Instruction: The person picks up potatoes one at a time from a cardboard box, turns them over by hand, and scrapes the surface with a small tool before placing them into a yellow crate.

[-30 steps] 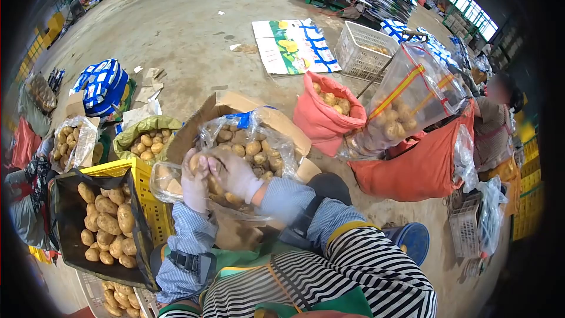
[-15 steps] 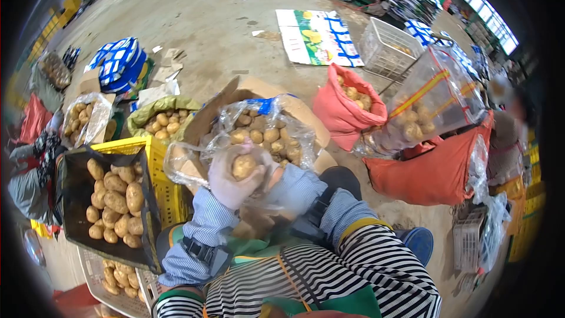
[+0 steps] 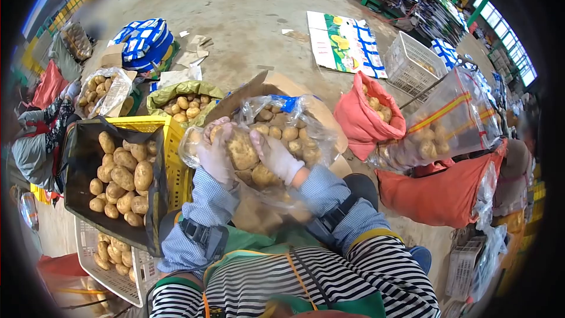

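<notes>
Over the near side of a cardboard box (image 3: pixel 329 123) lined with clear plastic, a large potato (image 3: pixel 241 149) sits between my two gloved hands. My left hand (image 3: pixel 215 154) is wrapped round its left side, fingers curled at the top. My right hand (image 3: pixel 278 158) reaches in from the right, its fingertips at the potato's right edge and its fingers apart. More potatoes (image 3: pixel 289 134) lie in the box under and beyond my hands. Both gloves are pale and soiled.
A yellow crate (image 3: pixel 176 147) with a dark-lined bin of potatoes stands left, above a white crate (image 3: pixel 88 262). Right are a pink sack (image 3: pixel 359 118), a clear bag (image 3: pixel 453 109) and a red sack (image 3: pixel 435 194). A co-worker's sleeve (image 3: pixel 53 121) shows far left.
My hands have moved apart, the right one to the right. A larger potato now shows between them instead of the smaller one. The whole view has shifted.
</notes>
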The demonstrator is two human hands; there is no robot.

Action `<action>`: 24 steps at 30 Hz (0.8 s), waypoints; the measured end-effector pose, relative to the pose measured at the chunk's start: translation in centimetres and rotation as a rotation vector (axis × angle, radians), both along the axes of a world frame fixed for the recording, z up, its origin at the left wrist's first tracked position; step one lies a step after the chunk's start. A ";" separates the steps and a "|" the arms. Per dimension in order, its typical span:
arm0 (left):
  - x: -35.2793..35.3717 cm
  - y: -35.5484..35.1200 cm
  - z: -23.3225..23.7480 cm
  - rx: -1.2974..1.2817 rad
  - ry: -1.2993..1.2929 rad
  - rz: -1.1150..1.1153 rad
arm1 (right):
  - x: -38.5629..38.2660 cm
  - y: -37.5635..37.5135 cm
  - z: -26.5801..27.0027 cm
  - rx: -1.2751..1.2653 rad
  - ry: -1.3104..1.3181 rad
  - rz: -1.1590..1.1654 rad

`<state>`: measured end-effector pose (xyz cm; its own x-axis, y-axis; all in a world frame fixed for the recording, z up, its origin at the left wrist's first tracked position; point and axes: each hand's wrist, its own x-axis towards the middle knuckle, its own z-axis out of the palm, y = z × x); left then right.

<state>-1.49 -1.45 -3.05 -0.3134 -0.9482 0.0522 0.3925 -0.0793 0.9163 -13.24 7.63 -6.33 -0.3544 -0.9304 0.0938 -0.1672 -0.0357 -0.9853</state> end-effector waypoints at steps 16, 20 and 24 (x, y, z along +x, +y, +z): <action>1.2 4.6 3.1 -0.778 -0.497 -0.144 | 0.2 1.4 -6.3 -0.143 -0.783 0.235; 0.8 4.3 2.7 -0.510 -0.324 -0.214 | -0.5 2.1 -3.6 -0.208 -1.050 0.420; 0.2 3.5 2.6 -0.125 -0.122 -0.018 | -1.3 0.1 -2.8 -0.175 -0.002 0.116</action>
